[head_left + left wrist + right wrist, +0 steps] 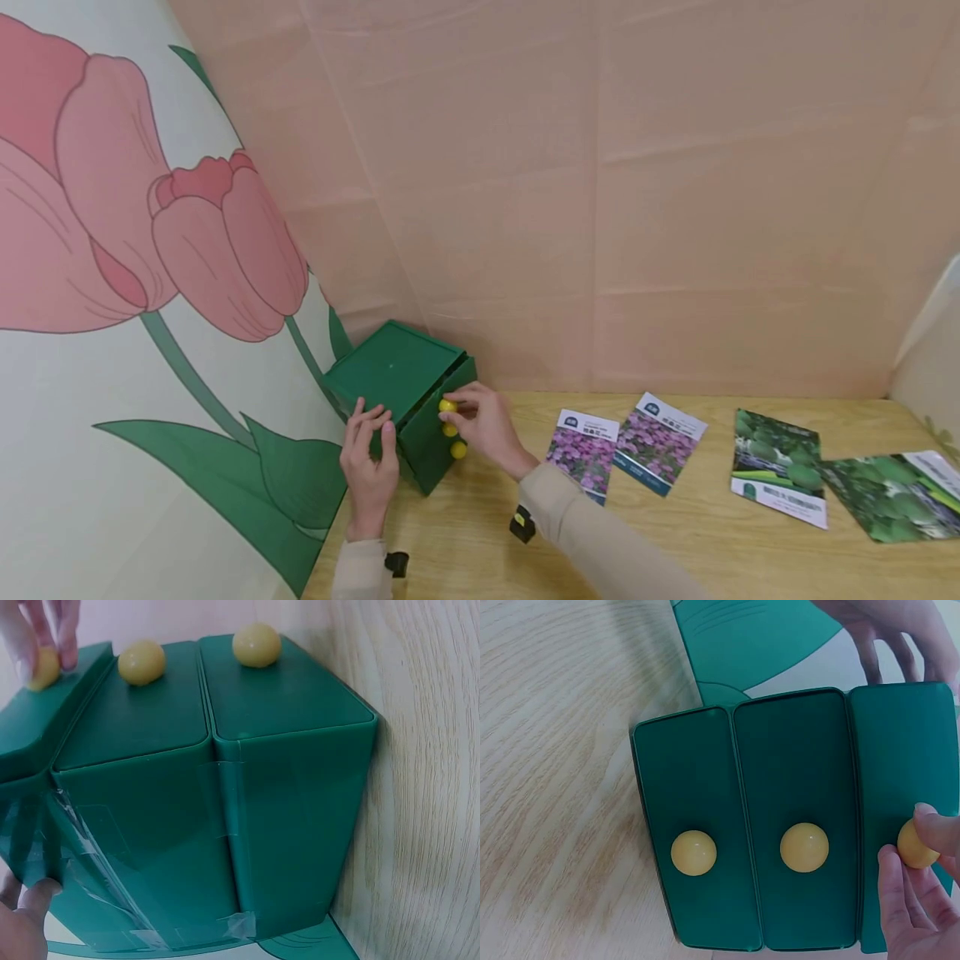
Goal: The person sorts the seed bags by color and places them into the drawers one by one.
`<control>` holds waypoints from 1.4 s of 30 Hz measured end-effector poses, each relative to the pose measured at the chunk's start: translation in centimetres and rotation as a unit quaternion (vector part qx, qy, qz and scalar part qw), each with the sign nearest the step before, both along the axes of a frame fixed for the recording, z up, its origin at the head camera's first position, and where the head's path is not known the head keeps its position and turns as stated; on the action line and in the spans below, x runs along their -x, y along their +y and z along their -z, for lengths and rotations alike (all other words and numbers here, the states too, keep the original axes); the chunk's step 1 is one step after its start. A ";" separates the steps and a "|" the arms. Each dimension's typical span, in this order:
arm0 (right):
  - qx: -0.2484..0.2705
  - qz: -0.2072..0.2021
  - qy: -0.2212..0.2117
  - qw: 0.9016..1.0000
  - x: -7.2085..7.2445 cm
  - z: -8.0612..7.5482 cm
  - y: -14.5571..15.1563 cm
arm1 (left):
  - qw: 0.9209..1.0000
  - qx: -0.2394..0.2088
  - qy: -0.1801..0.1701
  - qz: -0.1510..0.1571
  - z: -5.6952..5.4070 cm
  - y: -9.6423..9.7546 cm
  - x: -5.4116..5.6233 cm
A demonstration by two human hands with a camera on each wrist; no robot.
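Note:
A small green three-drawer cabinet [397, 367] stands on the wooden table in the corner. Each drawer front carries a round yellow knob. My right hand [483, 423] pinches the top knob [915, 846] between thumb and fingers. The top drawer front [56, 701] stands slightly out from the cabinet. The middle drawer [799, 765] and bottom drawer [682, 780] sit flush, their knobs untouched. With extended fingers, my left hand [369, 467] rests against the cabinet's near side and top edge. Clear tape [240, 924] runs along that side.
Two packets with pink flowers [582, 454] lie right of my right forearm. Farther right are two packets with green leaves [780, 467]. A tulip-printed wall [247, 392] borders the left, and a pink cloth backdrop [600, 208] hangs behind the table [465, 550].

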State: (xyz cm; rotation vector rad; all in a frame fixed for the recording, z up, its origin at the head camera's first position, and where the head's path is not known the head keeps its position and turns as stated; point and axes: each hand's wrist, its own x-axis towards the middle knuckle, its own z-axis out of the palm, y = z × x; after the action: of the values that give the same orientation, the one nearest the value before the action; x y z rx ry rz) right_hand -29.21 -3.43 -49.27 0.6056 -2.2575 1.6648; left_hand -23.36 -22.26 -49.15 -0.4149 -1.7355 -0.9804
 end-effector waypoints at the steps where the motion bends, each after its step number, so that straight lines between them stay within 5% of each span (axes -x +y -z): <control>1: 0.000 0.000 0.000 1.000 0.1 0.0 -0.1 | 1.000 0.000 0.000 0.001 0.0 0.0 0.0; 20: -0.012 0.003 -0.003 1.000 0.7 -0.2 -0.9 | 1.000 0.012 -0.008 0.006 0.0 -0.1 -0.2; 30: -0.009 0.004 -0.003 1.000 1.0 -0.3 -1.1 | 1.000 0.016 -0.017 -0.009 1.3 -0.7 1.0; 42: -0.010 0.003 0.002 1.000 1.2 -0.5 -1.5 | 1.000 0.018 -0.014 -0.010 -0.1 -0.1 -0.1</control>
State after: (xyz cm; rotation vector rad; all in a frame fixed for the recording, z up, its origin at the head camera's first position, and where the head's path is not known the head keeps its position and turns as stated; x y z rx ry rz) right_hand -30.39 -4.91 -48.73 0.6066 -2.2736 1.6380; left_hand -23.27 -22.37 -49.03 -0.4095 -1.7813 -0.9457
